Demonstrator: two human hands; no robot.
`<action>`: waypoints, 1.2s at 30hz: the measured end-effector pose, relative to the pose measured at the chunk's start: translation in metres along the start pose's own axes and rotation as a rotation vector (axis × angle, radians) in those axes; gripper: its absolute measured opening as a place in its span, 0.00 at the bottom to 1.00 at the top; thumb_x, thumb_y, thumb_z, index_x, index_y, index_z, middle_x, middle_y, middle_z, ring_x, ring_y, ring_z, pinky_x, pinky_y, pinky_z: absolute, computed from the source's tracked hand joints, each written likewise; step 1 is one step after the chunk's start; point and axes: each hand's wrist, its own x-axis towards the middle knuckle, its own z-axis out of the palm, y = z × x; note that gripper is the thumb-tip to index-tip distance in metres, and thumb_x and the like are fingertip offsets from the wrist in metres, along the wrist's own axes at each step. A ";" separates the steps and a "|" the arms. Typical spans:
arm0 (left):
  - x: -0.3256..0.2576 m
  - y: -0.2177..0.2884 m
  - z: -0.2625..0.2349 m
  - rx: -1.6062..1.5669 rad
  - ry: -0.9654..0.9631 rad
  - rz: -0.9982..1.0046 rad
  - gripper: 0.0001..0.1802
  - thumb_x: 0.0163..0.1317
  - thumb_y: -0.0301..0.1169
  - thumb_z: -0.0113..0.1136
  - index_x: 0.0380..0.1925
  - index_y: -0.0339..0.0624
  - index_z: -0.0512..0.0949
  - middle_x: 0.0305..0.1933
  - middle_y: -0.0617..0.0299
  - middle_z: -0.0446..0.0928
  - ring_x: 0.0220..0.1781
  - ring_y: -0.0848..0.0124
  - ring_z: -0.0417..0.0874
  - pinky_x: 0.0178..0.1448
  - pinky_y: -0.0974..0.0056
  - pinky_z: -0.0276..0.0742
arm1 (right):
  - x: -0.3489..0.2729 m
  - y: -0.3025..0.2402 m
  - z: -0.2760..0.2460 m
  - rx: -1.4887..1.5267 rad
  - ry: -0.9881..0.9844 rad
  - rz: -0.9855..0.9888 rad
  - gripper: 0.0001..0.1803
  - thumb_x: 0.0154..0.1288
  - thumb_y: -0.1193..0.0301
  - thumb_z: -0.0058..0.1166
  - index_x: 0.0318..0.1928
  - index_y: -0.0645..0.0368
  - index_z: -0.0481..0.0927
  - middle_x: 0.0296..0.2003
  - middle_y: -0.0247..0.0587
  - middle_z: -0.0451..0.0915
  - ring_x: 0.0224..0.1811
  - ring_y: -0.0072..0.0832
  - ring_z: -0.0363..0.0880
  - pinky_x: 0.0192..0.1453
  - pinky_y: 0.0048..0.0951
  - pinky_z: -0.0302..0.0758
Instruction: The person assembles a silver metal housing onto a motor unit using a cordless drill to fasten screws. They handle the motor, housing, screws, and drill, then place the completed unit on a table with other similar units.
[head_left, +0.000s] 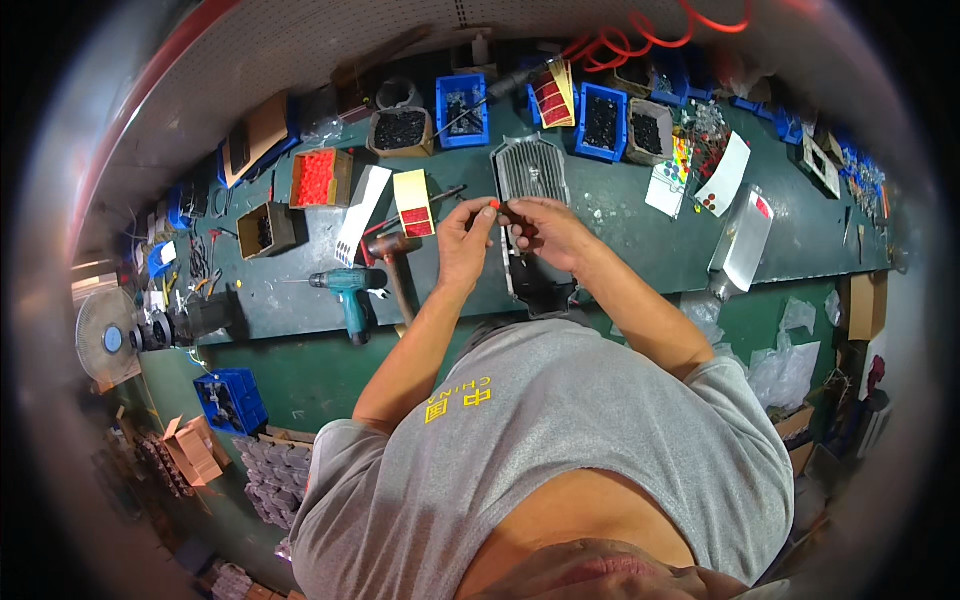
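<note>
My left hand [466, 238] is closed, with thumb and fingers pinching a small red piece [494, 204]. My right hand [552, 232] meets it there, its fingertips pinched at the same spot. Something small and dark shows among the right fingers, too small to make out. Both hands are above a grey finned metal housing [532, 168] on the bench, whose near part they and the forearms partly cover. To the left of my left hand lie a hammer [396, 270] with a brown head and a teal cordless drill [350, 290].
The dark green bench [620, 230] carries a box of red caps [320, 178], a blue bin [462, 110] of small parts, another blue bin [601, 122] of black parts and several sticker sheets [412, 204]. Another metal housing [742, 240] lies on the right. A red coiled hose [620, 48] hangs at the back.
</note>
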 end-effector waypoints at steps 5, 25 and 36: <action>-0.002 -0.006 0.022 0.181 -0.032 0.162 0.08 0.66 0.21 0.61 0.44 0.33 0.82 0.39 0.58 0.80 0.40 0.73 0.82 0.47 0.67 0.78 | -0.004 -0.001 -0.018 -0.066 0.021 0.004 0.09 0.68 0.63 0.63 0.39 0.54 0.82 0.31 0.26 0.80 0.26 0.14 0.71 0.29 0.19 0.69; 0.008 0.004 0.021 -0.170 -0.410 -0.284 0.06 0.68 0.32 0.63 0.37 0.43 0.79 0.32 0.66 0.78 0.33 0.76 0.79 0.38 0.69 0.76 | -0.016 -0.021 -0.046 -0.036 -0.203 0.059 0.10 0.66 0.66 0.67 0.33 0.53 0.78 0.25 0.23 0.71 0.23 0.11 0.62 0.23 0.15 0.58; 0.070 -0.023 0.008 0.031 -0.128 -0.223 0.10 0.69 0.36 0.63 0.37 0.42 0.79 0.30 0.68 0.78 0.30 0.77 0.76 0.34 0.70 0.75 | 0.050 -0.030 -0.035 -0.385 -0.012 -0.167 0.06 0.65 0.73 0.59 0.42 0.58 0.80 0.31 0.33 0.82 0.26 0.14 0.72 0.28 0.19 0.67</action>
